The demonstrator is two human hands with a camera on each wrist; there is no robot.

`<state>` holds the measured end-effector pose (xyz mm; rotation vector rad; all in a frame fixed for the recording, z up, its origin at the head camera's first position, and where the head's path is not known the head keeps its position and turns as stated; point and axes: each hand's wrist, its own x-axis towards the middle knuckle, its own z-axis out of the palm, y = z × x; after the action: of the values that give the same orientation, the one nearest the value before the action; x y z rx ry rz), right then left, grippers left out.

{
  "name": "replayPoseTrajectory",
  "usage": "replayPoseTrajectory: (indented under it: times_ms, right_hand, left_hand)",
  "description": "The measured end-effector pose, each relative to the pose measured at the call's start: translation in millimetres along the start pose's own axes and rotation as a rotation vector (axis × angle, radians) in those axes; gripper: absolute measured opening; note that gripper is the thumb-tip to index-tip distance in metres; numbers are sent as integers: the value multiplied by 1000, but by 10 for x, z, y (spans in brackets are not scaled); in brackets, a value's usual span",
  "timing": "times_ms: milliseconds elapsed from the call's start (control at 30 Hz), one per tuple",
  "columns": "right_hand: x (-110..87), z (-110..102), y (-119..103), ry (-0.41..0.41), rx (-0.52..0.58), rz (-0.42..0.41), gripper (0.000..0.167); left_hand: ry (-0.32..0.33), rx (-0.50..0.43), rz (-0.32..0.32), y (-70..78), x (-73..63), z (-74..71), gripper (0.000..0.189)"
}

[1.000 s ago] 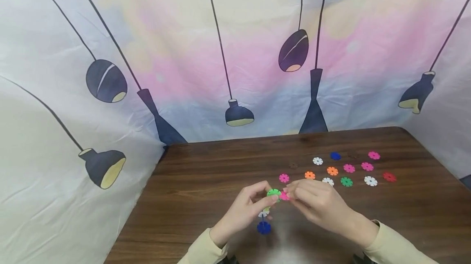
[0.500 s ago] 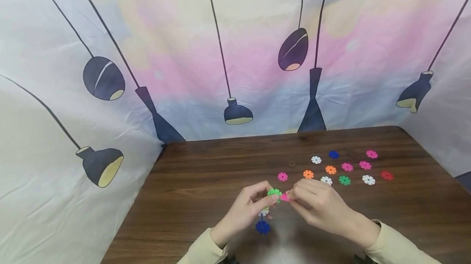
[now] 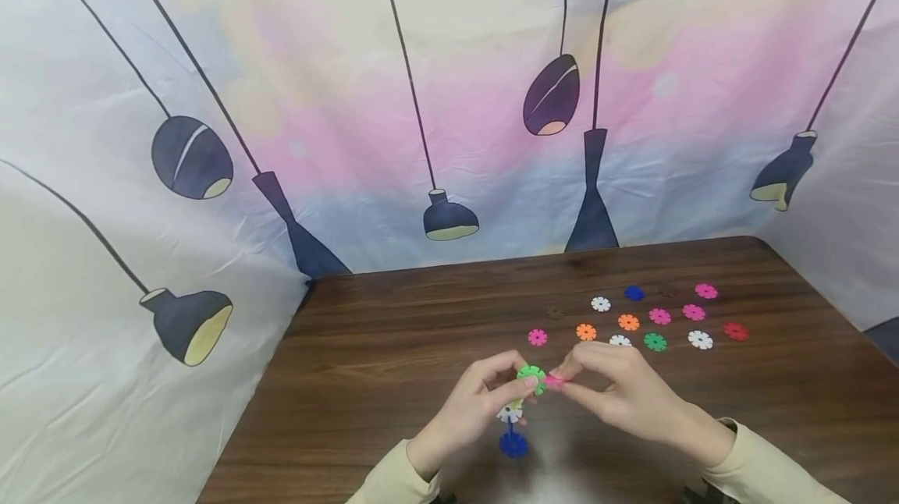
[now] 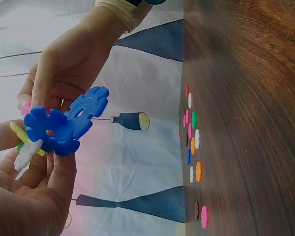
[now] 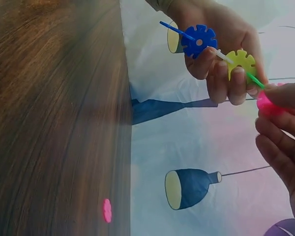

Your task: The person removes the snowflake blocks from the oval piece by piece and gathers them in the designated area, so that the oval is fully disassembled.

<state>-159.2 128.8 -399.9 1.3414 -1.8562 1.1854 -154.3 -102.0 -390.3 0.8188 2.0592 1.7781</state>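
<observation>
My left hand (image 3: pixel 463 406) holds a chain of notched plastic snowflake discs by its upper end, thumb on the green disc (image 3: pixel 531 374). Below the green hang a yellow disc (image 5: pixel 242 60), a white disc (image 3: pixel 509 414) and two blue discs (image 4: pixel 50 130), slotted into one another at angles. From the other side, my right hand (image 3: pixel 628 391) pinches a pink disc (image 3: pixel 553 381) between thumb and forefinger. Its edge meets the green disc's right rim; whether it sits in a slot, I cannot tell. Fingertips cover much of the pink disc in the right wrist view.
Loose discs lie flat on the dark wooden table (image 3: pixel 379 348) beyond the right hand, among them an orange disc (image 3: pixel 628 322), a dark green disc (image 3: pixel 655 342) and a red disc (image 3: pixel 735 331). A single pink disc (image 3: pixel 537 337) lies nearest the left hand. Printed cloth hangs behind.
The pink disc has turned nearly edge-on in the right fingers, which are spread wider from the palm. The left hand and its chain have shifted slightly right and down in the head view.
</observation>
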Motion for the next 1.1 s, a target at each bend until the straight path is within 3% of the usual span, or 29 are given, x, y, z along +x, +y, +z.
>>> replayPoseTrajectory:
  times_ms: [100,133,200,300,400,500,633,700,867,1000,1100]
  right_hand:
    - [6,-8,26,2,-107,-99,6]
    - [11,-9,34,7,-154,-146,5]
    - [22,-10,48,27,-264,-249,18]
    - [29,-23,29,49,-367,-339,22]
    - [40,-49,3,64,-372,-380,23]
    - [58,-96,-19,57,-270,-380,18]
    - [60,-240,-58,76,-98,-301,12]
    - [33,-362,-97,155,-87,-216,16]
    - [-86,-729,-197,376,-204,81,26]
    - [-151,-914,-166,410,-297,223,15]
    - [-173,-984,-102,403,-346,254,24]
  left_hand:
    - [10,40,7,-4,-4,6,22]
    - [14,59,16,-7,-4,5,23]
    - [21,117,35,-14,-8,3,24]
    - [25,203,66,-29,-9,5,25]
    - [22,259,96,-24,-13,23,22]
    - [10,275,130,-10,-19,46,20]
    - [32,275,149,-10,-57,11,20]
    - [80,245,118,-22,-101,-57,20]
    - [216,120,4,-49,-193,-268,23]
    - [249,73,-15,-33,-198,-362,29]
    - [243,62,-2,-17,-188,-379,29]
